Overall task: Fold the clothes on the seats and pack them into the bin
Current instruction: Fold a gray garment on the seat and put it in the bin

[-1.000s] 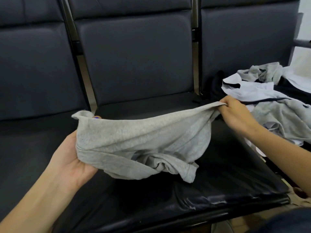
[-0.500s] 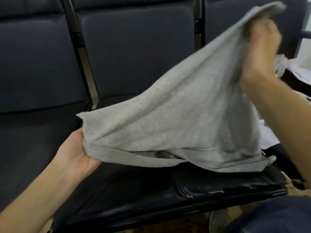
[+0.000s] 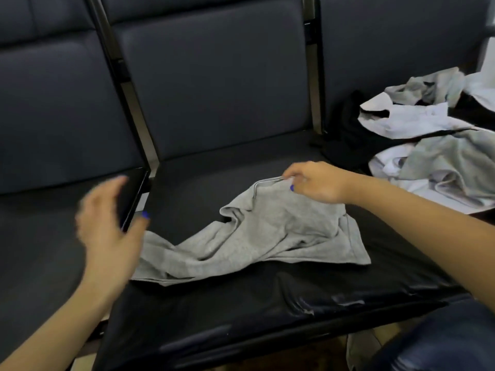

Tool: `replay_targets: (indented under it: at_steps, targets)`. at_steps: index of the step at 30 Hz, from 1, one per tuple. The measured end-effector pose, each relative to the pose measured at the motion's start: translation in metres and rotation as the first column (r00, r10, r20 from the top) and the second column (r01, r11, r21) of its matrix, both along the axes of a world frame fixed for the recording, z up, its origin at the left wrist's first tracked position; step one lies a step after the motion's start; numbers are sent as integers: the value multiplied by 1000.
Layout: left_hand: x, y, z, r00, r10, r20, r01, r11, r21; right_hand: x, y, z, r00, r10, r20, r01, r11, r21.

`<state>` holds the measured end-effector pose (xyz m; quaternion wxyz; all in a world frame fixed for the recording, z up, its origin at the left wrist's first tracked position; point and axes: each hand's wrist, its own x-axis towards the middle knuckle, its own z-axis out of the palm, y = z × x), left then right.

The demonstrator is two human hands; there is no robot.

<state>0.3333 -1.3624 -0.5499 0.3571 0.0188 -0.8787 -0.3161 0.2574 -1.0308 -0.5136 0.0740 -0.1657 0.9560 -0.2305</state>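
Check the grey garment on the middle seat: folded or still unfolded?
Unfolded. The grey garment lies rumpled and bunched on the middle seat, no neat fold; the right hand pinches its upper edge.

We see two bare forearms with no sleeves, the left hand (image 3: 107, 231) blurred. Blue polish covers the nails (image 3: 292, 187) on both hands. At the lower right of the frame shows a dark blue trouser leg (image 3: 439, 344).
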Motion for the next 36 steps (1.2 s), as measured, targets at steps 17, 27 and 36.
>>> replay_targets:
  at_steps: [17,27,36]
  targets:
    - [5,64,-7,538,-152,829,653,697,-295,41,39,-26,978,176,114,-204,927,315]
    - [19,23,22,939,-192,285,36,879,475,22,91,2,787,-452,-421,286,871,-399]
    - [21,29,43,968,199,-156,-103,873,476,32,31,68,704,-710,-30,15,57,-998]
